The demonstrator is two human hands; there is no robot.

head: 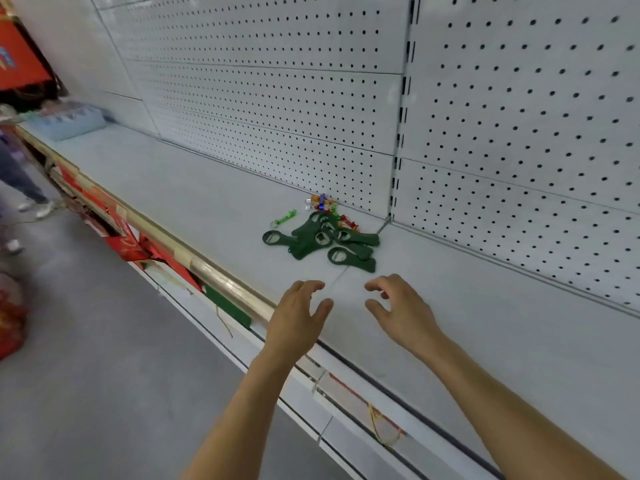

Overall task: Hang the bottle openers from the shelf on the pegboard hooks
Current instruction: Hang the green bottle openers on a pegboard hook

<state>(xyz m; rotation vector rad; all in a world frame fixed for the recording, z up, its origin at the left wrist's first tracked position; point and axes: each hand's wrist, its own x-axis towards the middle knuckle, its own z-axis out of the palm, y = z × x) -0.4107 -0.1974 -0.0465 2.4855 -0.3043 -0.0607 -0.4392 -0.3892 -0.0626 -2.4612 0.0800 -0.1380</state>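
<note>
A heap of several dark green bottle openers (322, 242) lies on the white shelf (194, 199) close to the pegboard (277, 84). Behind the heap lie small coloured key-ring openers (320, 202), one of them light green (284, 218). My left hand (298, 315) and my right hand (398, 308) hover side by side over the shelf's front part, a short way in front of the heap. Both hold nothing, with fingers loosely curled. No hooks show on the pegboard in this view.
A second pegboard panel (536, 133) stands to the right past a slotted upright (401, 126). A pale blue tray (72, 123) sits far left on the shelf. The shelf's front rail (207, 271) runs diagonally. A person's legs (20, 178) stand in the aisle at left.
</note>
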